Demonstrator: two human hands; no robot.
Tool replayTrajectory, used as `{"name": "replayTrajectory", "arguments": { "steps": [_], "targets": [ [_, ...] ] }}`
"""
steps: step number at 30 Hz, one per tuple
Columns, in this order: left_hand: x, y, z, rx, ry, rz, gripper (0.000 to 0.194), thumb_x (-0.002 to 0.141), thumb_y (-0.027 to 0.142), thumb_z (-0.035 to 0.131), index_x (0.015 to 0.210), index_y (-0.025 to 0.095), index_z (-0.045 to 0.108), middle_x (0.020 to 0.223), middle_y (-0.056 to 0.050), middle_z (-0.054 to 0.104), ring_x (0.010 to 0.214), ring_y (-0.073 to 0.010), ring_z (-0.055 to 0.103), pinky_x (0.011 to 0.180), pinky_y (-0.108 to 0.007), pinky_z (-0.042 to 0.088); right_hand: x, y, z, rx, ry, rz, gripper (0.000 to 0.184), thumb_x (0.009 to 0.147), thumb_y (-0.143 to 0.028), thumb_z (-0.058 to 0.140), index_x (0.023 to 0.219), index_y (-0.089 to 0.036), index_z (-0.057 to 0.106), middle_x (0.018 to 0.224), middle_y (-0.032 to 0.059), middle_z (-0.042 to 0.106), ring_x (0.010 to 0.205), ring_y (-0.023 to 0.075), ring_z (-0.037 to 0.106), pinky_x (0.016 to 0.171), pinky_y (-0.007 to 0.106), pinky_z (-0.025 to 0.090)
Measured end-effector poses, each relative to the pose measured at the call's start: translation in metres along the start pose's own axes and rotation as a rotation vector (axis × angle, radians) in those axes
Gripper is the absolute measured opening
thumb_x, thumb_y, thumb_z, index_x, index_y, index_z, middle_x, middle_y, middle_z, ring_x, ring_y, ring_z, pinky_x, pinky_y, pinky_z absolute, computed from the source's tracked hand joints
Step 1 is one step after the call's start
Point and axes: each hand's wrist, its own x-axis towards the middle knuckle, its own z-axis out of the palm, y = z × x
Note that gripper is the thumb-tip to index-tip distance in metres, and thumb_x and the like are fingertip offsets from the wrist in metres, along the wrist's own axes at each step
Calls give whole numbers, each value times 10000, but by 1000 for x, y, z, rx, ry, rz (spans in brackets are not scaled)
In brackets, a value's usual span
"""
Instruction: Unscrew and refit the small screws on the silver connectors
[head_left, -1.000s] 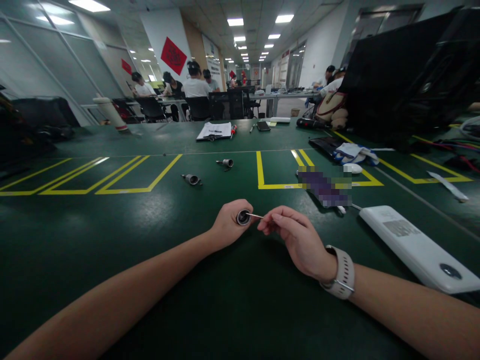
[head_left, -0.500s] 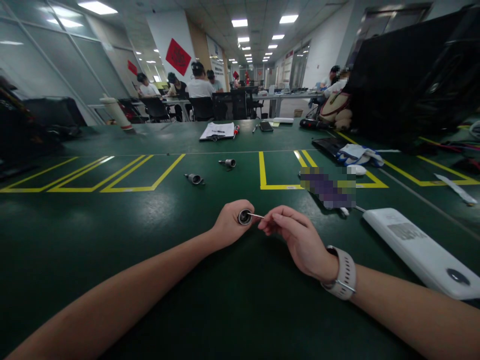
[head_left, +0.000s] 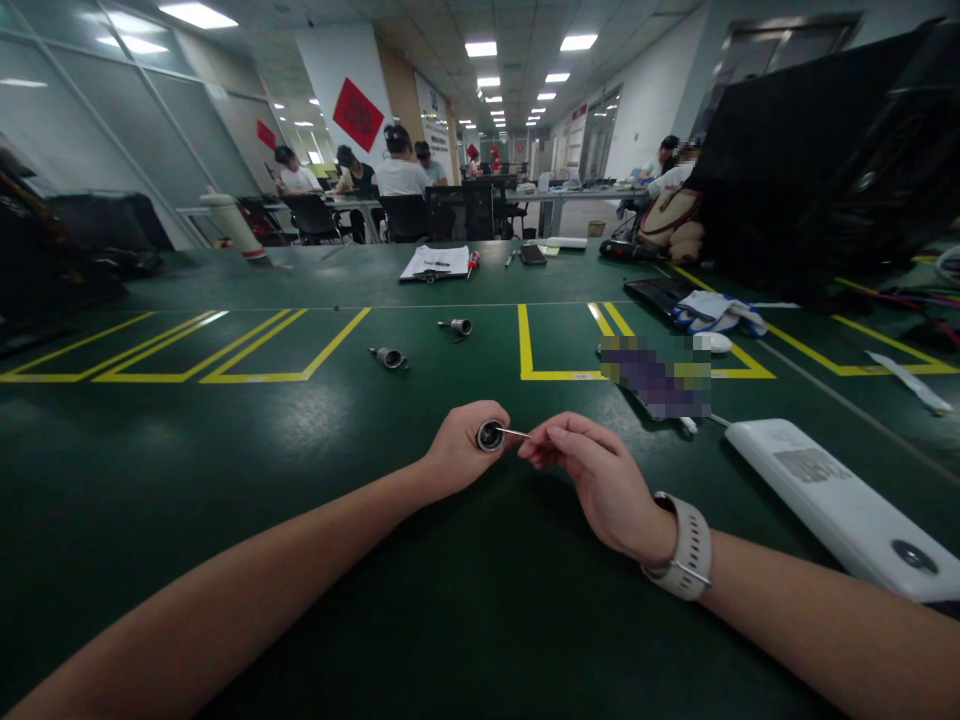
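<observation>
My left hand [head_left: 461, 455] is wrapped round a metal cup-shaped part [head_left: 490, 436], its open round end facing me. The rest of that part is hidden by my fingers. In a pinch, my right hand [head_left: 592, 475] holds a thin metal rod [head_left: 514, 433], whose far tip reaches into the part's opening. Whether the tip touches the inside I cannot tell. Beyond my hands, two similar metal parts, each with a narrow stem, lie on the green table: one nearer [head_left: 389, 358] and one farther [head_left: 455, 327].
A white power bank [head_left: 832, 500] lies at the right, cabled to a blurred-out phone [head_left: 656, 378]. Gloves [head_left: 720, 310] lie beyond it. Yellow tape [head_left: 551, 375] marks the table [head_left: 337, 600]. A clipboard with paper [head_left: 436, 262] sits farther back; people sit at other tables.
Both hands keep almost the same pose, with the rod still in the part's opening. The whole view has shifted very slightly.
</observation>
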Motion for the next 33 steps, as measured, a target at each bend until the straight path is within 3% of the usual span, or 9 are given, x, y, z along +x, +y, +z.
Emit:
{"name": "replayTrajectory", "arguments": {
  "steps": [8, 13, 24, 33],
  "targets": [
    [0, 1, 0, 50, -9, 22, 176, 774, 220, 563, 637, 163, 469, 619, 29, 472, 574, -101, 450, 539, -222, 342, -5, -6, 1, -333, 12, -202, 211, 862, -221, 485, 777, -195, 676, 770, 29, 652, 765, 179, 597, 719, 332, 443],
    [0, 1, 0, 69, -18, 11, 202, 788, 236, 560, 629, 165, 457, 630, 27, 473, 579, -100, 453, 540, -221, 348, -5, -13, 2, -402, -26, -180, 233, 839, -198, 469, 704, -183, 658, 716, 30, 642, 713, 177, 585, 684, 326, 437],
    [-1, -1, 1, 108, -18, 30, 181, 788, 220, 562, 638, 167, 475, 634, 25, 487, 574, -101, 459, 530, -225, 342, 0, -8, -2, -293, 6, -155, 229, 821, -193, 471, 696, -192, 663, 703, 27, 635, 703, 181, 580, 674, 333, 434],
    [-2, 2, 1, 177, -61, 94, 172, 804, 223, 546, 652, 165, 491, 620, 22, 481, 572, -107, 452, 538, -234, 325, 4, -9, -5, -250, -51, -99, 240, 810, -180, 469, 670, -178, 664, 666, 27, 633, 685, 178, 582, 677, 335, 435]
  ]
}}
